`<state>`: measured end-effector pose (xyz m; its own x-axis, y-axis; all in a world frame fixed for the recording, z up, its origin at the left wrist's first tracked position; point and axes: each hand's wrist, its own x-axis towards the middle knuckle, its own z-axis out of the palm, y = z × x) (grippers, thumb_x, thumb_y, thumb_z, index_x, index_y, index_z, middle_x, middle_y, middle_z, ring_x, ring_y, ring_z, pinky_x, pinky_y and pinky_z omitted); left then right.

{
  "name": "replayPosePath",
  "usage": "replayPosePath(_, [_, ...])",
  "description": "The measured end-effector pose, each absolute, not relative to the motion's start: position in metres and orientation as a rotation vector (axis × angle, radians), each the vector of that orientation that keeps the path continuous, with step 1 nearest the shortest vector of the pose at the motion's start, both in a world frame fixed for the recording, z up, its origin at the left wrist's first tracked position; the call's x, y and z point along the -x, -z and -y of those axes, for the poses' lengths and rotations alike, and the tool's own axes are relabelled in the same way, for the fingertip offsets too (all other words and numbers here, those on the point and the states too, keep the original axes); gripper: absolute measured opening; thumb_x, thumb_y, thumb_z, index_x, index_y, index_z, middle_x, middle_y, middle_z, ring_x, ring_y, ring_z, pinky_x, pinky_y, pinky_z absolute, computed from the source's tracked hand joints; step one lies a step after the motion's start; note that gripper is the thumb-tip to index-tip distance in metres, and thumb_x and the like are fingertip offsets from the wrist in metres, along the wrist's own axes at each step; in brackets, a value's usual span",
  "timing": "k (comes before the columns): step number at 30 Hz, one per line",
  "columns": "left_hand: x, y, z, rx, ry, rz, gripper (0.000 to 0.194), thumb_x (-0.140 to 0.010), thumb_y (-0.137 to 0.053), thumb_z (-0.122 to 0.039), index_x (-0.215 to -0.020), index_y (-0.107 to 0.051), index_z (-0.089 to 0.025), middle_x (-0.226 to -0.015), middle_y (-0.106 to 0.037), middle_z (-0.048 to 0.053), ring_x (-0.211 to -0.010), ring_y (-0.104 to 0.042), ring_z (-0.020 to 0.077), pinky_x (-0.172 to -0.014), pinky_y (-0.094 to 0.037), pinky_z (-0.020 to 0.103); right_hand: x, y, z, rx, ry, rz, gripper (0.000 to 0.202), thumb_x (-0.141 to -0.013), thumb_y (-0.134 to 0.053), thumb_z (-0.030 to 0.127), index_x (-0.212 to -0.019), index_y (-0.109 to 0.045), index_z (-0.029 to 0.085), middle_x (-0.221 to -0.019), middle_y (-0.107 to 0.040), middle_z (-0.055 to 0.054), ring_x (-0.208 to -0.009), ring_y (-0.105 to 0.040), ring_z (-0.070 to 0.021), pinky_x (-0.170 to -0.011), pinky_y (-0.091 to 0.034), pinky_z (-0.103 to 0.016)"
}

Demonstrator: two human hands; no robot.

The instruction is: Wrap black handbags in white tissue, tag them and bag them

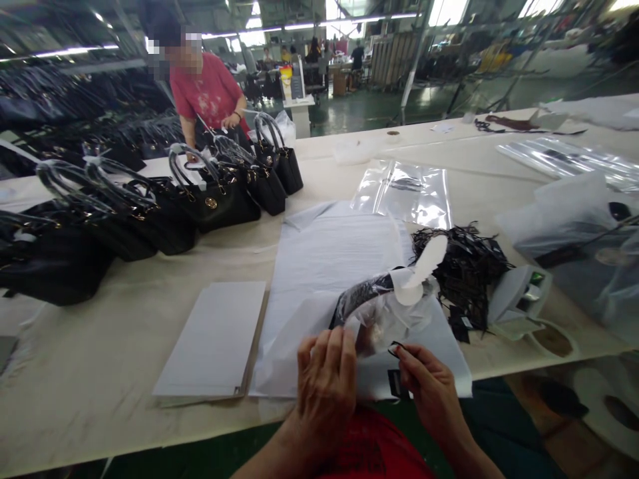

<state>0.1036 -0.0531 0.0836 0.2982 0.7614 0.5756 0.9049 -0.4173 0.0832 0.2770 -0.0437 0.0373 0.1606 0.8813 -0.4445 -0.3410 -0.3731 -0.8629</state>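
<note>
Curved black plastic-wrapped handle (367,291) seems steadied by my left hand (327,372), grip unclear, while my right hand (432,382) pinches a thin black loop (394,346).

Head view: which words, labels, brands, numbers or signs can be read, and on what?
No text is readable.
Black tag by the right hand: too small.
Gold emblem on a black handbag: no letters legible.
Corner mark on the white sheets: too small.
Red garment: dark print, blurred.
</note>
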Motion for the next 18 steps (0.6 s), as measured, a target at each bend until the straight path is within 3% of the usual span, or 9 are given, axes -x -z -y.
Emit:
replayPosePath(4, [-0.111, -0.055, 0.052, 2.441, 0.540, 1.518, 0.022, -0.087, -0.043, -0.008, -0.103, -0.057, -0.008, -0.078, -0.064, 0.009, -0.072, -0.059, 0.0201, -0.074, -0.042, 0.036, -0.270, -0.040, 0.038, 1.326, -1.414, 0.629, 0.034, -0.063, -0.076, 0.046, -0.075, -0.064, 0.017, -0.049, -0.041, 0.006, -0.044, -0.030, -0.0061, -0.039, -0.022, -0.020])
replayPosePath(10, [-0.119, -0.029, 0.044, 2.677, 0.229, 1.706, 0.018, -0.079, -0.046, -0.002, -0.085, -0.059, -0.012, -0.073, -0.062, 0.008, -0.066, -0.059, 0.0206, -0.061, -0.045, 0.031, -0.241, -0.042, 0.015, 1.241, -1.399, 0.760, 0.032, -0.064, -0.074, 0.048, -0.074, -0.065, 0.018, -0.051, -0.041, 0.006, -0.046, -0.031, -0.0074, -0.042, -0.027, -0.021])
replayPosePath(12, [-0.110, -0.034, 0.042, 2.753, 0.427, 1.816, 0.015, -0.082, -0.046, -0.008, -0.086, -0.059, -0.015, -0.077, -0.063, 0.007, -0.072, -0.060, 0.0198, -0.065, -0.047, 0.030, -0.232, -0.041, 0.008, 1.231, -1.410, 0.849, 0.032, -0.066, -0.071, 0.048, -0.076, -0.067, 0.019, -0.051, -0.044, 0.005, -0.047, -0.035, -0.0086, -0.044, -0.030, -0.022])
replayPosePath(15, [-0.093, -0.049, 0.038, 2.668, 1.041, 1.991, 0.020, -0.089, -0.038, -0.017, -0.086, -0.057, -0.018, -0.082, -0.063, 0.007, -0.080, -0.060, 0.0179, -0.072, -0.049, 0.028, -0.224, -0.040, 0.000, 1.219, -1.417, 0.998, 0.029, -0.067, -0.069, 0.047, -0.081, -0.070, 0.021, -0.059, -0.054, 0.002, -0.056, -0.045, -0.0117, -0.051, -0.038, -0.023])
replayPosePath(18, [-0.082, -0.060, 0.024, 2.519, 1.452, 2.210, 0.024, -0.089, -0.036, -0.019, -0.099, -0.058, -0.019, -0.093, -0.065, 0.008, -0.088, -0.060, 0.0176, -0.080, -0.048, 0.028, -0.219, -0.040, -0.005, 1.194, -1.456, 1.107, 0.024, -0.068, -0.067, 0.044, -0.076, -0.072, 0.022, -0.066, -0.060, 0.000, -0.064, -0.051, -0.0146, -0.055, -0.041, -0.024])
